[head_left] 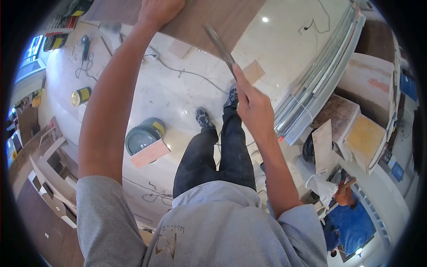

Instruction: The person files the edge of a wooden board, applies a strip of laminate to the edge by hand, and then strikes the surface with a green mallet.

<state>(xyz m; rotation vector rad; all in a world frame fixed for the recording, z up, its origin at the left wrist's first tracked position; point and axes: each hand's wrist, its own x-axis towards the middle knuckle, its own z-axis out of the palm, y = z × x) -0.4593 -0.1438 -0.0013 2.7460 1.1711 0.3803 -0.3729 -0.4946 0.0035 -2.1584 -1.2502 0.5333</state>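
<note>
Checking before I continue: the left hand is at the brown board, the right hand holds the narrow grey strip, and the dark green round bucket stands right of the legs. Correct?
No: the head view shows the dark green round bucket left of the legs. The left hand is at the brown board and the right hand holds the narrow grey strip.

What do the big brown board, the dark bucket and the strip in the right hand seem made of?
The board: wood or wood-look laminate, low sheen, going by its streaky grain.
The bucket: probably plastic, smooth, judging by its even, molded-looking lid.
The strip in the right hand: likely metal, worn, from its grey glints; too blurred to be sure.
</note>
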